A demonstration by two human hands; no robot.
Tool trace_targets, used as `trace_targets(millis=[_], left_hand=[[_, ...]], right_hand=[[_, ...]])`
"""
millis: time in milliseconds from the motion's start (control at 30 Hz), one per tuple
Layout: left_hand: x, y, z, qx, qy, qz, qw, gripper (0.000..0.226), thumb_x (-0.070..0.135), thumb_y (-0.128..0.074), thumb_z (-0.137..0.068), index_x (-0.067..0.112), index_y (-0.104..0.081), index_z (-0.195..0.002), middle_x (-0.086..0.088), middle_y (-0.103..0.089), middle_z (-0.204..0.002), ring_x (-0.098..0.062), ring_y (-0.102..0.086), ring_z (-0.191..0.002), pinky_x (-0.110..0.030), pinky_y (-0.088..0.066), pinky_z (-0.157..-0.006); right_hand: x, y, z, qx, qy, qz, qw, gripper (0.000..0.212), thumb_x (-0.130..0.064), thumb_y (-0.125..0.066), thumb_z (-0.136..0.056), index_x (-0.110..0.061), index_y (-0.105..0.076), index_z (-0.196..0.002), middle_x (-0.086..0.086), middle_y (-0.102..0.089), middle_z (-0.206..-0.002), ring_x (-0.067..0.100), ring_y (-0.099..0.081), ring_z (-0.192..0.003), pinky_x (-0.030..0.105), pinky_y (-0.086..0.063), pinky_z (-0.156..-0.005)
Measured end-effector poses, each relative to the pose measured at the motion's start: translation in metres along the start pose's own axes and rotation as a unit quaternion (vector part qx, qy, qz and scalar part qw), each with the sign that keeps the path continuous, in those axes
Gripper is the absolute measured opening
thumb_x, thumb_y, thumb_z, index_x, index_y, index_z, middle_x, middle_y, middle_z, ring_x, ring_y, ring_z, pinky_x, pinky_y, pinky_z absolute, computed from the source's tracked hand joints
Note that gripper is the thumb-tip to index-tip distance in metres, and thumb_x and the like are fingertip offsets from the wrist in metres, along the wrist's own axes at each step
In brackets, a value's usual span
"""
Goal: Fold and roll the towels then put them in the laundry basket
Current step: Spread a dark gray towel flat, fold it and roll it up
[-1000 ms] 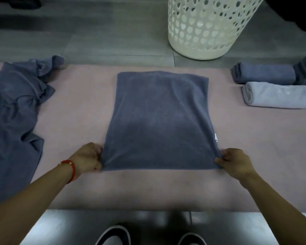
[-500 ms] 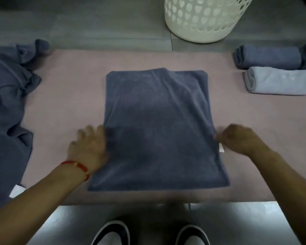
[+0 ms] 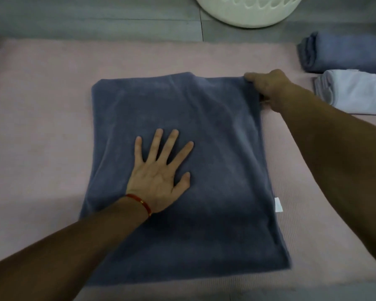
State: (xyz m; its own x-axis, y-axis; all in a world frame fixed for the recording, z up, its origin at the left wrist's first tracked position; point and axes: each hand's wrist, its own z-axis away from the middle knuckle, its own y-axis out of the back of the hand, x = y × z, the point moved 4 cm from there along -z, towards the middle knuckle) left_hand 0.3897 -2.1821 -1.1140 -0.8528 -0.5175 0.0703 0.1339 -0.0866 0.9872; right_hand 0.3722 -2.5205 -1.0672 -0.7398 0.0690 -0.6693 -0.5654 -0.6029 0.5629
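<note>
A dark blue-grey towel (image 3: 215, 148), folded into a tall rectangle, lies flat on the pink mat (image 3: 37, 127). My left hand (image 3: 159, 172) rests palm down on the towel's middle left, fingers spread. My right hand (image 3: 267, 88) grips the towel's far right corner, fingers closed on the cloth. A small white tag (image 3: 277, 204) sticks out of the towel's right edge. The white perforated laundry basket (image 3: 245, 11) stands on the floor beyond the mat, only its base in view.
Two rolled towels lie at the right edge of the mat: a blue one (image 3: 343, 54) behind and a pale lilac one (image 3: 354, 92) in front. Grey floor (image 3: 96, 16) runs beyond the mat.
My left hand slid from the towel's left edge onto its middle and flattened. My right hand travelled up the right edge to the far corner. The view came closer to the mat.
</note>
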Motion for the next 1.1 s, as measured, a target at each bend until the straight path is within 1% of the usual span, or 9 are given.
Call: trace_targets(millis=[133, 200, 300, 467, 600, 800, 900, 1000, 1100], left_hand=[[0.0, -0.001, 0.001, -0.011, 0.001, -0.003, 1.0, 0.072, 0.065, -0.026, -0.096, 0.04, -0.003, -0.159, 0.001, 0.006, -0.169, -0.03, 0.01, -0.154, -0.071, -0.002, -0.115], [0.0, -0.001, 0.0, -0.011, 0.001, 0.0, 1.0, 0.072, 0.064, -0.028, -0.096, 0.04, -0.005, -0.159, 0.001, 0.003, -0.169, -0.031, 0.008, -0.154, -0.071, -0.002, -0.116], [0.001, -0.001, 0.0, -0.008, 0.002, -0.004, 1.0, 0.072, 0.064, -0.027, -0.096, 0.04, -0.005, -0.159, 0.001, 0.002, -0.169, -0.031, 0.007, -0.155, -0.07, -0.003, -0.116], [0.001, -0.001, 0.001, -0.013, 0.003, -0.007, 1.0, 0.072, 0.065, -0.025, -0.096, 0.039, -0.004, -0.159, 0.0, 0.001, -0.169, -0.03, 0.007, -0.155, -0.07, -0.005, -0.116], [0.001, 0.0, 0.001, -0.012, 0.001, -0.004, 1.0, 0.071, 0.065, -0.022, -0.096, 0.039, -0.004, -0.159, 0.0, 0.0, -0.169, -0.03, 0.006, -0.155, -0.07, -0.006, -0.116], [0.0, -0.001, 0.001, 0.003, 0.002, -0.004, 1.0, 0.071, 0.065, -0.023, -0.096, 0.04, -0.004, -0.159, 0.0, 0.001, -0.169, -0.03, 0.007, -0.155, -0.07, -0.005, -0.116], [0.0, -0.001, 0.001, 0.009, 0.001, -0.005, 1.0, 0.071, 0.065, -0.026, -0.096, 0.04, -0.006, -0.159, 0.0, 0.0, -0.169, -0.03, 0.006, -0.155, -0.07, -0.005, -0.116], [0.0, -0.001, 0.002, 0.009, -0.001, 0.002, 1.0, 0.071, 0.063, -0.03, -0.095, 0.039, -0.01, -0.159, 0.0, -0.003, -0.169, -0.031, 0.004, -0.155, -0.07, -0.005, -0.116], [0.0, -0.003, 0.002, 0.013, -0.003, -0.002, 1.0, 0.072, 0.064, -0.032, -0.095, 0.04, -0.01, -0.159, 0.0, -0.001, -0.169, -0.031, 0.004, -0.155, -0.07, -0.005, -0.116]], right_hand=[[-0.007, 0.001, -0.003, 0.023, 0.062, -0.167, 0.984, 0.012, -0.027, -0.077, -0.085, -0.018, -0.07, -0.082, -0.007, -0.068, -0.083, 0.01, -0.06, -0.079, 0.022, -0.049, -0.058], [-0.002, 0.009, -0.003, 0.046, 0.099, -0.192, 0.975, 0.017, -0.03, -0.072, -0.089, -0.02, -0.069, -0.075, -0.006, -0.066, -0.076, 0.009, -0.056, -0.068, 0.023, -0.044, -0.054], [0.006, 0.019, -0.007, 0.02, 0.142, -0.19, 0.971, 0.025, -0.034, -0.065, -0.097, -0.015, -0.067, -0.081, 0.004, -0.063, -0.079, 0.015, -0.058, -0.068, 0.029, -0.051, -0.058], [0.007, 0.035, -0.017, -0.111, 0.16, -0.105, 0.975, 0.005, -0.009, -0.073, -0.089, -0.006, -0.074, -0.093, 0.009, -0.072, -0.09, 0.019, -0.071, -0.079, 0.037, -0.062, -0.079], [-0.002, 0.046, -0.017, -0.145, 0.149, -0.087, 0.974, 0.028, -0.016, -0.078, -0.069, -0.003, -0.073, -0.093, 0.007, -0.075, -0.081, 0.019, -0.074, -0.077, 0.031, -0.063, -0.071], [0.004, 0.035, -0.025, -0.181, 0.12, -0.137, 0.967, 0.021, -0.027, -0.072, -0.093, -0.009, -0.073, -0.104, 0.007, -0.074, -0.099, 0.021, -0.072, -0.092, 0.036, -0.059, -0.081], [0.009, 0.037, -0.038, -0.032, 0.129, 0.116, 0.984, 0.03, -0.033, -0.078, -0.086, -0.004, -0.077, -0.093, 0.012, -0.072, -0.082, 0.021, -0.069, -0.072, 0.041, -0.06, -0.076], [-0.004, 0.028, -0.022, 0.142, 0.18, 0.291, 0.929, 0.034, -0.035, -0.069, -0.087, -0.005, -0.072, -0.103, 0.017, -0.069, -0.103, 0.034, -0.067, -0.094, 0.043, -0.056, -0.084], [-0.014, -0.019, 0.025, 0.17, 0.358, 0.33, 0.857, 0.038, -0.033, -0.052, -0.093, -0.011, -0.057, -0.123, 0.017, -0.054, -0.128, 0.038, -0.053, -0.115, 0.049, -0.043, -0.093]])
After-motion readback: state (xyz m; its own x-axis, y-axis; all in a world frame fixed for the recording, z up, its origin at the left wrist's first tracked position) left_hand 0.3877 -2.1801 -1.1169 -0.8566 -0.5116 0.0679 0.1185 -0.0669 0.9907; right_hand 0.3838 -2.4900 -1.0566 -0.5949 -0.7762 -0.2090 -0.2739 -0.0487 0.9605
